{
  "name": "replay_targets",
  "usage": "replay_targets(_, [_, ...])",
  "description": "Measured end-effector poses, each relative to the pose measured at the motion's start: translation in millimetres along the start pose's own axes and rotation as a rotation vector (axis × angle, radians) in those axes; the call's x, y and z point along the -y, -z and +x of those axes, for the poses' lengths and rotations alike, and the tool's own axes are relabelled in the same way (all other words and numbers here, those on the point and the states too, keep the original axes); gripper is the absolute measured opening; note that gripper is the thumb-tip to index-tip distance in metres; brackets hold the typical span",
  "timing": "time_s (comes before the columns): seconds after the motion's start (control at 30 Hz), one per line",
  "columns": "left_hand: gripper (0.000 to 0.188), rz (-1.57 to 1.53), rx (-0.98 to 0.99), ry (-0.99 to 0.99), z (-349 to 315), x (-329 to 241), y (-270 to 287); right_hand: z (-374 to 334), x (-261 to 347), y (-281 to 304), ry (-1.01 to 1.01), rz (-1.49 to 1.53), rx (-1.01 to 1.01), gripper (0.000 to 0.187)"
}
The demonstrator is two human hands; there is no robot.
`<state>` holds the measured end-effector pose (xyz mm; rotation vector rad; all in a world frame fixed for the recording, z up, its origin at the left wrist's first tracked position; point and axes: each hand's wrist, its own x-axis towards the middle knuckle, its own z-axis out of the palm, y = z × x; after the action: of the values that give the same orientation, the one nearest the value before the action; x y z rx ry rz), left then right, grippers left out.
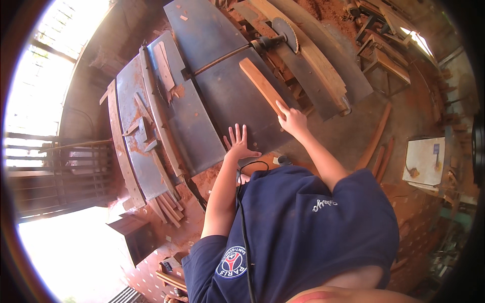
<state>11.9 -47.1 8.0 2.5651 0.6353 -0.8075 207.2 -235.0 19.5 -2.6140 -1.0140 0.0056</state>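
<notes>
My left hand (pixel 239 145) lies flat on the dark metal machine table (pixel 225 98), fingers spread, with nothing in it. My right hand (pixel 292 121) grips the near end of a reddish-brown wooden strip (pixel 261 85), one finger stretched along its top. The strip slants across the right side of the metal table, its far end pointing up and left. Beyond that far end, a round toothed saw blade (pixel 286 35) stands on a shaft at the table's right edge. The strip appears apart from the blade.
A long wooden beam (pixel 308 53) runs past the blade on the right. Left of the table, a second metal surface (pixel 132 108) carries a hammer (pixel 143 130) and wood scraps. A white box (pixel 424 160) stands at the right. Reddish sawdust and wood pieces lie on the floor.
</notes>
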Motion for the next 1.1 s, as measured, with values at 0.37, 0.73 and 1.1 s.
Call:
replay_targets(0.37, [0.157,-0.236,-0.249,-0.119,5,21,-32,-65,-4,21,-0.065,0.034,0.094,0.070])
replay_targets(0.73, [0.149,0.029,-0.117,0.046,-22,-13,-3,-40,-32,21,-0.064,-0.026,0.031,0.068])
replay_targets(1.1, [0.146,0.224,-0.222,0.081,-25,-9,-2,52,-4,1,-0.116,0.067,0.127,0.069])
